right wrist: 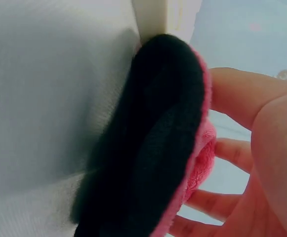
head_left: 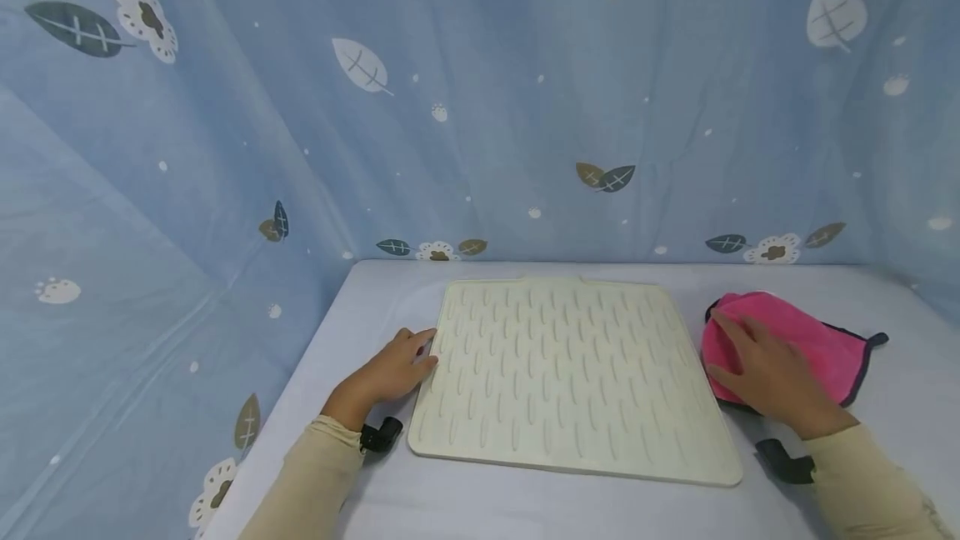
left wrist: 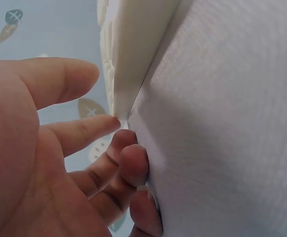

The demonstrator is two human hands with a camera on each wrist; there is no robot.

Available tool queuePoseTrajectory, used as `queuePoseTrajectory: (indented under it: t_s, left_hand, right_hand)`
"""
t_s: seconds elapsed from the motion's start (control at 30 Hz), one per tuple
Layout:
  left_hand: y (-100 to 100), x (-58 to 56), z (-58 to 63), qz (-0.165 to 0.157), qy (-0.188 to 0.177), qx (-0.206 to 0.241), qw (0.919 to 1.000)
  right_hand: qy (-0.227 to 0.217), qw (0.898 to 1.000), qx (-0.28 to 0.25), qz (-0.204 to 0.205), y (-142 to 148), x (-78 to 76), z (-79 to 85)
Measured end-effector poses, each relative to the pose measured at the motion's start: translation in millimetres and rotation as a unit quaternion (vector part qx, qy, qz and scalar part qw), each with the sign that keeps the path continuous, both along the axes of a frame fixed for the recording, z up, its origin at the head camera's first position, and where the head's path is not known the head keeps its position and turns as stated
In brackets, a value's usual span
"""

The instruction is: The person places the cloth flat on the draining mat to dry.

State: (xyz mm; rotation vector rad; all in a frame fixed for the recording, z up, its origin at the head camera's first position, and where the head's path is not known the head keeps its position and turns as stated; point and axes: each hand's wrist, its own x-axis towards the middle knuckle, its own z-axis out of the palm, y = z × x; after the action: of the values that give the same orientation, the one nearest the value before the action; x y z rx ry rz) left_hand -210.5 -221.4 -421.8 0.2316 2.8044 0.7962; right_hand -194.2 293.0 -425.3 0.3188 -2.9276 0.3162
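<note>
A cream mat with rows of raised ridges (head_left: 558, 373) lies flat on the white table, its thick edge (left wrist: 138, 49) close up in the left wrist view. At its left side is my left hand (head_left: 393, 369), the index fingertip touching the edge and the other fingers loosely bent by the table. A pink cloth with dark edging (head_left: 817, 348) lies partly folded beside the mat's right edge. My right hand (head_left: 780, 377) rests on this cloth with spread, fairly straight fingers. In the right wrist view the cloth's dark border (right wrist: 153, 133) hides part of the fingertips.
A white sheet covers the table (head_left: 450, 498). Blue curtain fabric with leaves and flowers (head_left: 480, 107) rises behind the table and along the left side. Black wrist devices (head_left: 786, 463) sit beneath both wrists, close to the tabletop.
</note>
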Motion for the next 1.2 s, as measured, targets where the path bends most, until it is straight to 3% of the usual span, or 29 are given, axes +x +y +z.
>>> queuePoseTrajectory:
  t_s: [0.43,0.67,0.93,1.2]
  left_hand:
    - [1.6,-1.7,-3.1,0.018,0.002,-0.01,0.9998]
    - [2.7,-3.6,-6.5,0.019,0.005,-0.022,0.9996]
    - [3.8,-2.6,-3.1,0.011,0.0,-0.027,0.9996]
    - [3.2,-1.4,1.3,0.009,-0.002,-0.033,0.9994]
  right_hand:
    - [-0.016,0.999,0.026,-0.022,3.1,-5.4,2.7]
    - [0.001,0.999,0.034,-0.018,7.2,-6.1,-0.5]
    - [-0.007,1.0,0.005,-0.023,9.2,-8.6,1.9]
    - [0.034,0.999,-0.016,-0.019,2.7,-5.5,5.5]
